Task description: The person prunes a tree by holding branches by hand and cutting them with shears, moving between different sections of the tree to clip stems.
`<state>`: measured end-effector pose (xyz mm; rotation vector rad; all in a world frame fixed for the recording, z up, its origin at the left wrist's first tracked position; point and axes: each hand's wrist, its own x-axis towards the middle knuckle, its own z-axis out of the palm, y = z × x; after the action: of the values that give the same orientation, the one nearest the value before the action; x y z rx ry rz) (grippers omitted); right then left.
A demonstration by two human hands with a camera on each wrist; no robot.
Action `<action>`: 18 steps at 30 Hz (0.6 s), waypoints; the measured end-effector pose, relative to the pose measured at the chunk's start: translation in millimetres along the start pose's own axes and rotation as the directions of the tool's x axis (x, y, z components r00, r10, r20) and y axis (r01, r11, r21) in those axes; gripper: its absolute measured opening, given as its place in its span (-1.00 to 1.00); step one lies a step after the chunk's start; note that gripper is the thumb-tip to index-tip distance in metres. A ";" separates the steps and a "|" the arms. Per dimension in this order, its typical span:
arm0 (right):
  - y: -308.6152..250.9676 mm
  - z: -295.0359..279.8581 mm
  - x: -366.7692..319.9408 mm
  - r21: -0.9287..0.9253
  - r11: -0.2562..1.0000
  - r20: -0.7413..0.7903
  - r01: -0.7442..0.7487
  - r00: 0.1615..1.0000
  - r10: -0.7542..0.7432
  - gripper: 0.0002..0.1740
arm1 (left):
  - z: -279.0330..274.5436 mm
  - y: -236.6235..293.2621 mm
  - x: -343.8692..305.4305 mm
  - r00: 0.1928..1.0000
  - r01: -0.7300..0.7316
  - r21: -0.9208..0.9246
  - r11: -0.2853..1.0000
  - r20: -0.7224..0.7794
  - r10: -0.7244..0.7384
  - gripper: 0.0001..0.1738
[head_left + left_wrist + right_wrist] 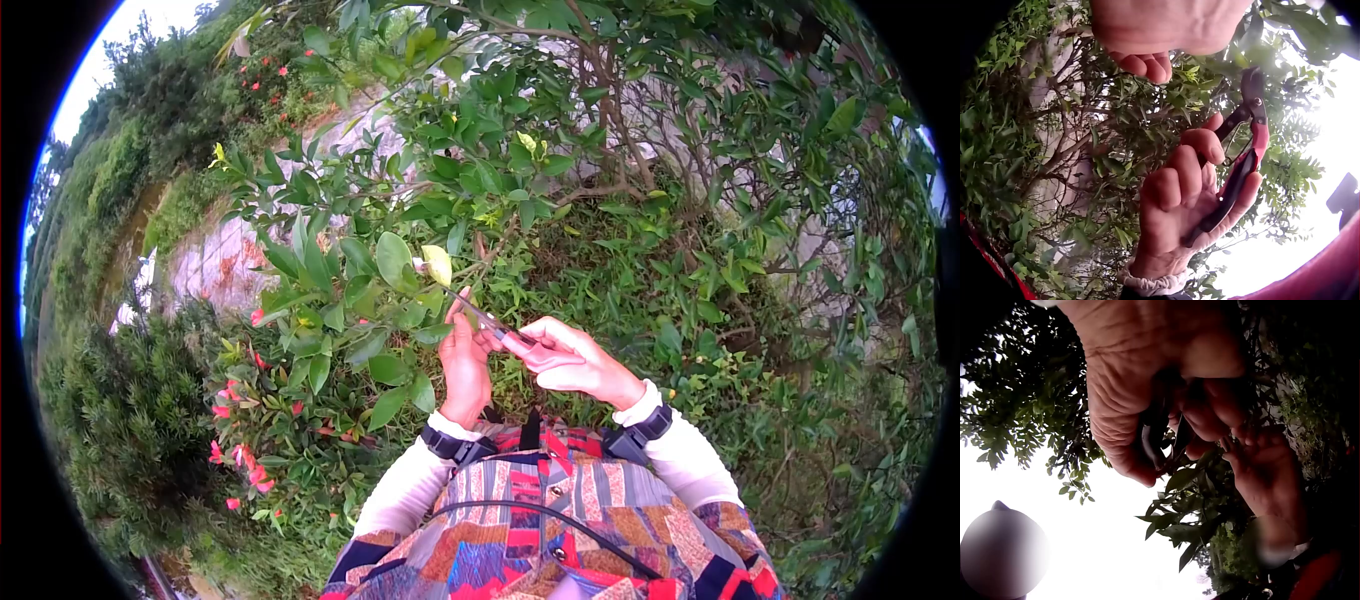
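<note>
My right hand (583, 365) grips pruning shears (1260, 128) with red and black handles, fingers curled round one handle and thumb along the other. In the head view their tip points up and left, just below a pale yellow-green leaf (437, 266) on a leafy branch. Close on the left, my left hand (464, 372) is raised beside the shears at the foliage. In the left wrist view its fingertips (1155, 67) curl in beneath the palm; I cannot tell what lies between them. Dark shear handles (1152, 434) show inside the right hand in the right wrist view.
Leafy branches (480, 180) spread in front of both hands, with thicker bare stems (610, 190) at upper right. A bush with pink-red flowers (243, 458) grows at lower left. Behind lies pale rocky ground (215, 265). A dark cord (545, 510) crosses the patterned clothing.
</note>
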<state>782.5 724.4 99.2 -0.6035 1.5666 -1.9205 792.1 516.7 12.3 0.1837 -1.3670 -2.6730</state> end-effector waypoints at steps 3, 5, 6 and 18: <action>-1.2 4.0 1.1 -0.029 0.999 -0.081 0.027 0.996 -0.029 -0.31 | 5.5 3.3 -2.2 1.000 0.000 -0.015 1.000 -0.029 -0.001 -0.44; 3.9 1.5 1.9 -0.328 0.938 -0.100 0.117 0.982 -0.157 -0.27 | 8.0 2.3 -3.6 0.999 0.011 -0.004 1.000 -0.035 -0.011 -0.42; 0.3 1.0 1.6 -0.416 0.895 -0.095 0.159 0.972 -0.216 -0.22 | 12.4 2.4 -3.7 0.999 0.008 -0.004 1.000 -0.037 -0.009 -0.42; 1.1 9.1 10.1 -0.611 0.776 -0.186 0.158 0.924 -0.335 -0.19 | -0.6 -5.4 -3.4 0.995 -0.002 0.007 1.000 -0.096 0.003 -0.43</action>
<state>781.4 710.8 99.8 -0.8515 2.4187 -1.7380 795.2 519.9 7.8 0.3069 -1.3466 -2.6211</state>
